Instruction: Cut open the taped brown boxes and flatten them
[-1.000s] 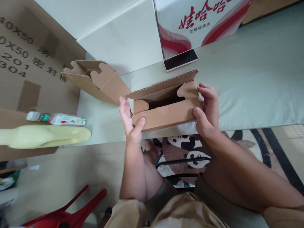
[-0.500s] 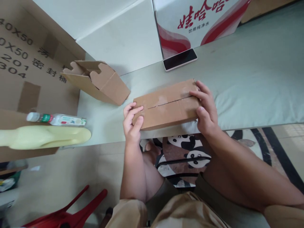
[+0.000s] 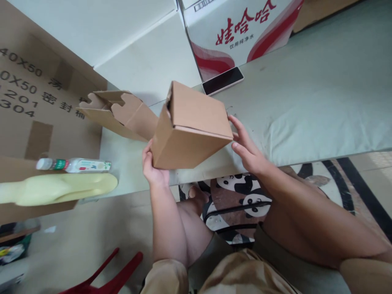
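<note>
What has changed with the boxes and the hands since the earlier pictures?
The held box, first open, then closed, has been turned; its middle seam no longer shows. The left hand supports its lower left; the right hand has loosened at its right edge, fingers spread. The open box, phone and bottle stayed.

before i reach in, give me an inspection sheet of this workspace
Surface: pale green cloth, lightly wrinkled towards the right
Handled thing: cardboard box, gap along its upper left edge
Clutter: second cardboard box with open flaps at left, phone with dark screen, capped plastic bottle lying beside a pale yellow object
Hands: left hand holds the box's lower left side; right hand is at its right edge, contact unclear
Cables: nothing seen for certain
Surroundings: water carton behind, large printed carton left, panda-print mat below
</note>
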A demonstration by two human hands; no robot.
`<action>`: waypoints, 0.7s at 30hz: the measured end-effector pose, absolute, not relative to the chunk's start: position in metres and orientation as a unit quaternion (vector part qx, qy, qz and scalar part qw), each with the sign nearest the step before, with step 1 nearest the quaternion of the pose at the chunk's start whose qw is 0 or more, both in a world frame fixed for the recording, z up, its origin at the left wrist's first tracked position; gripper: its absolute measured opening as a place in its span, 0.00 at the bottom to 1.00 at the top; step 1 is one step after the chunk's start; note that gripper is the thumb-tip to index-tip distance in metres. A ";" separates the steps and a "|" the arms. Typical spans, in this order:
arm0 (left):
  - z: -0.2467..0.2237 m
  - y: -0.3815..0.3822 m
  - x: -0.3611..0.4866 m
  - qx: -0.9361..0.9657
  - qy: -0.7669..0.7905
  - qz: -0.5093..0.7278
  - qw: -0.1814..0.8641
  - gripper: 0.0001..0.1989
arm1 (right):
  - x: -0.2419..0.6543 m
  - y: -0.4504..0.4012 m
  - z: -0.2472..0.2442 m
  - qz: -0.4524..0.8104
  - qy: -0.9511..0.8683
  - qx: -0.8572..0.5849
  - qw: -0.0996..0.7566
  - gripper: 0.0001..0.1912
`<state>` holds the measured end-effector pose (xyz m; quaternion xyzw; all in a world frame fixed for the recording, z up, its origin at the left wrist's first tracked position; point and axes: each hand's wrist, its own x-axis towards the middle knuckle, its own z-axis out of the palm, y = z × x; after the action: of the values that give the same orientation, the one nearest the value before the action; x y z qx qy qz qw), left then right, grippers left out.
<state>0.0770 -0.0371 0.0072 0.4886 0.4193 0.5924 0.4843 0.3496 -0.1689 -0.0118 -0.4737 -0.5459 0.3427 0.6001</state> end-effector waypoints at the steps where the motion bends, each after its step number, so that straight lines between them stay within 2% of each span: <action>1: 0.005 -0.038 0.082 0.479 0.429 0.579 0.500 0.14 | 0.348 -0.169 -0.011 0.330 -0.558 -0.464 0.604 0.37; 3: 0.001 -0.043 0.092 0.470 0.450 0.533 0.541 0.17 | 0.347 -0.171 -0.009 0.310 -0.584 -0.460 0.593 0.35; 6: -0.005 -0.053 0.105 0.480 0.456 0.442 0.605 0.32 | 0.346 -0.173 -0.004 0.278 -0.629 -0.469 0.554 0.31; 8: -0.007 -0.059 0.110 0.501 0.439 0.413 0.621 0.40 | 0.345 -0.175 -0.001 0.246 -0.650 -0.471 0.543 0.33; 12: -0.008 -0.062 0.115 0.528 0.423 0.422 0.603 0.39 | 0.345 -0.178 0.004 0.191 -0.673 -0.456 0.550 0.34; 15: -0.007 -0.060 0.117 0.517 0.439 0.443 0.586 0.39 | 0.347 -0.180 0.007 0.165 -0.645 -0.461 0.587 0.36; 21: -0.013 -0.061 0.120 0.489 0.479 0.412 0.601 0.36 | 0.356 -0.182 0.011 0.181 -0.649 -0.468 0.572 0.29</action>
<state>0.1202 -0.0607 -0.0126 0.4890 0.4792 0.4125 0.6009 0.3557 -0.1820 0.0108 -0.4678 -0.6486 0.1812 0.5725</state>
